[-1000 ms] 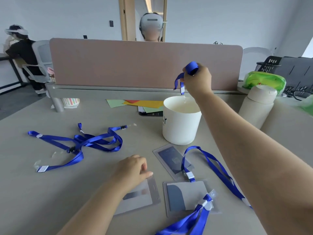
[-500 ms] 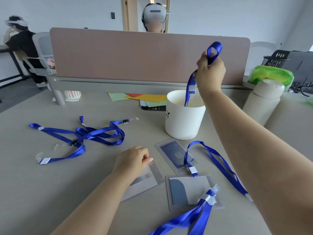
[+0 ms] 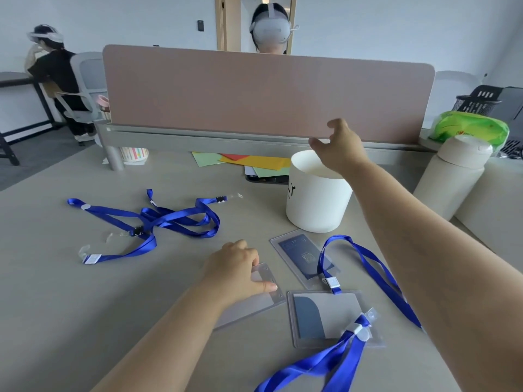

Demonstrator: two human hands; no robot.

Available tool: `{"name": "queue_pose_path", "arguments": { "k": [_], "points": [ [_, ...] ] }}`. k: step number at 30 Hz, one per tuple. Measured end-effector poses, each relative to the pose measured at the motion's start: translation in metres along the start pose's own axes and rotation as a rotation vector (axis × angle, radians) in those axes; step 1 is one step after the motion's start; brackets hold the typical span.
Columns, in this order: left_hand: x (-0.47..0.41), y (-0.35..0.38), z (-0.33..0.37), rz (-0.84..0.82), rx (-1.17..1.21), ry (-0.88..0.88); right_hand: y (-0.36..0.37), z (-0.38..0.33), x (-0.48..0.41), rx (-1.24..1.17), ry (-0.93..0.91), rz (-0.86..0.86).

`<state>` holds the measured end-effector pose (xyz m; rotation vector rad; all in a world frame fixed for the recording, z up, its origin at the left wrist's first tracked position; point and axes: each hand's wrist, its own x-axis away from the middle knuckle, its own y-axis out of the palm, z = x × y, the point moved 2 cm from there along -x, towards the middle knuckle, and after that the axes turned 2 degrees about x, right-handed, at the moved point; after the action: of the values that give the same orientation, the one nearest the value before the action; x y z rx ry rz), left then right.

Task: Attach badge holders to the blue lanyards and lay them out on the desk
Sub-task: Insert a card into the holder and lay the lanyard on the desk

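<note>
1. On the grey table (image 3: 70,306), toward its far middle: white round plastic tub (image 3: 317,205), upright, open at the top.
2. Just above the tub's far rim: right hand (image 3: 339,149), fingers spread and loosely bent, gripping nothing.
3. In front of the tub, slightly left: left hand (image 3: 232,267), fingers curled over the far edge of a clear plastic badge holder (image 3: 254,304), thumb flat on top; holds it against the table.
4. Directly in front of the tub: clear holder with a dark blue card (image 3: 300,256), lying flat. Looped blue ribbon lanyard (image 3: 376,270) across it, white clip at the holder's near end; cannot tell whether fastened.
5. Further in front of the tub, nearest the camera: clear holder with a grey-and-blue card (image 3: 319,318), flat, with a doubled blue lanyard (image 3: 325,363) clipped at its right corner.
6. Well left of the tub: tangle of loose blue lanyards (image 3: 169,219).
7. Behind the tub: coloured paper sheets (image 3: 254,161), then a pink desk divider (image 3: 254,89).
8. Right of the tub: cream bottle (image 3: 450,176).
</note>
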<state>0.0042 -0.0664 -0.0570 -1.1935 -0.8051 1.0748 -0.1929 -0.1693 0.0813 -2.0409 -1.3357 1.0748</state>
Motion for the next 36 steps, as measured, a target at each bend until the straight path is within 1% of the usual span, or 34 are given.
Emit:
{"name": "queue_pose_path", "arguments": {
  "k": [4, 7, 10, 12, 14, 17, 20, 23, 28, 31, 34, 36],
  "points": [
    [0.001, -0.001, 0.000, -0.087, -0.015, -0.084, 0.010, -0.016, 0.018, -0.132, -0.138, 0.055],
    [0.002, -0.003, -0.004, -0.154, 0.003, -0.166, 0.023, -0.026, 0.043, -0.213, -0.237, 0.053],
    [0.007, -0.007, -0.010, -0.171, 0.055, -0.211, 0.040, -0.033, 0.065, -0.250, -0.300, -0.008],
    [0.014, -0.013, -0.017, -0.143, 0.093, -0.220, 0.055, -0.040, 0.078, -0.248, -0.349, -0.056],
    [0.024, -0.018, -0.030, -0.108, 0.191, -0.252, 0.073, -0.048, 0.089, -0.230, -0.388, -0.128],
    [0.042, -0.025, -0.059, -0.016, 0.323, -0.306, 0.105, -0.066, 0.104, -0.221, -0.440, -0.252],
    [0.062, -0.037, -0.095, 0.098, 0.399, -0.340, 0.138, -0.091, 0.119, -0.236, -0.479, -0.339],
    [0.086, -0.052, -0.131, 0.192, 0.551, -0.381, 0.164, -0.118, 0.134, -0.262, -0.539, -0.427],
    [0.125, -0.072, -0.175, 0.502, 0.727, -0.464, 0.203, -0.159, 0.162, -0.208, -0.633, -0.592],
    [0.140, -0.075, -0.195, 0.630, 0.747, -0.490, 0.224, -0.180, 0.174, -0.150, -0.608, -0.678],
    [0.153, -0.075, -0.212, 0.677, 0.764, -0.504, 0.246, -0.194, 0.181, -0.098, -0.584, -0.736],
    [0.162, -0.074, -0.221, 0.693, 0.777, -0.512, 0.260, -0.200, 0.184, -0.132, -0.531, -0.770]
  ]
}}
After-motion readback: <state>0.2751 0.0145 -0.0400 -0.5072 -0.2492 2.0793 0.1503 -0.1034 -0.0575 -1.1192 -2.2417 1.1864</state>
